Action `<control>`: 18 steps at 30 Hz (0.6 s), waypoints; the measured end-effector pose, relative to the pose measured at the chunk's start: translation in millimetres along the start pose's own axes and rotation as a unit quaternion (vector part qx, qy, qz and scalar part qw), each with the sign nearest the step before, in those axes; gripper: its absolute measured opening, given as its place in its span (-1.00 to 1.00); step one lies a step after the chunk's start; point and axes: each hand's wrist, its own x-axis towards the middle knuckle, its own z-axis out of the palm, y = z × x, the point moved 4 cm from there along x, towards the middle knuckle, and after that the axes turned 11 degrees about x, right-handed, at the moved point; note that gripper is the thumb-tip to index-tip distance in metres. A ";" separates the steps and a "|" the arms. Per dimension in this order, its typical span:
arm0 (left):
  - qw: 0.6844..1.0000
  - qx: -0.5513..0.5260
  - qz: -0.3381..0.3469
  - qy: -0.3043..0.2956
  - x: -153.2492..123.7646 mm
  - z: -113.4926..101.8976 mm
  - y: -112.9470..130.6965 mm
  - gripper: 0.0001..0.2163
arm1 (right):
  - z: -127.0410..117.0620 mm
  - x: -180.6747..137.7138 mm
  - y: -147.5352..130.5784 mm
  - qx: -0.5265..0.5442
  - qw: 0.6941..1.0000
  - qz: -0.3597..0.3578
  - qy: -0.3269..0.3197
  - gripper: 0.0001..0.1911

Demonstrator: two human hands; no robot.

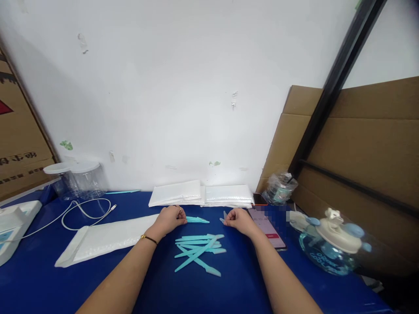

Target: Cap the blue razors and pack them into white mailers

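Observation:
My left hand [170, 219] rests on the blue table [229, 288] with its fingers curled round the end of a light blue plastic spatula [197, 220] that points right. My right hand [237, 219] lies a short way to the right, fingers pinched on another small light blue spatula [224, 216] that sticks up. Between my forearms, nearer to me, lies a loose pile of several light blue spatulas [198, 251].
A white padded envelope [104, 240] lies left of my left hand. Stacks of white bags [203, 194] sit by the wall. Clear jars [78, 179], a white cable [85, 211], a phone [270, 226], a blue-lidded water jug [334, 246] and cardboard [360, 144] surround the table.

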 end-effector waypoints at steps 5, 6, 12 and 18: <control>0.999 -0.023 0.004 0.036 -6.7 -6.4 6.7 -0.79 | -0.3 -9.3 -12.5 0.005 0.998 -0.061 -0.022 -0.86; 0.999 -0.040 0.027 0.023 -8.6 -5.4 13.1 -0.79 | 5.7 -12.1 -16.9 0.015 0.995 -0.074 -0.064 -0.86; 0.986 -0.084 0.124 -0.077 -17.3 7.0 39.4 -0.73 | 34.1 -18.9 -32.5 0.032 0.985 -0.110 -0.127 -0.83; 0.991 -0.067 0.103 -0.054 -12.9 8.4 38.4 -0.80 | 40.9 -17.0 -30.3 0.051 0.984 -0.093 -0.147 -0.87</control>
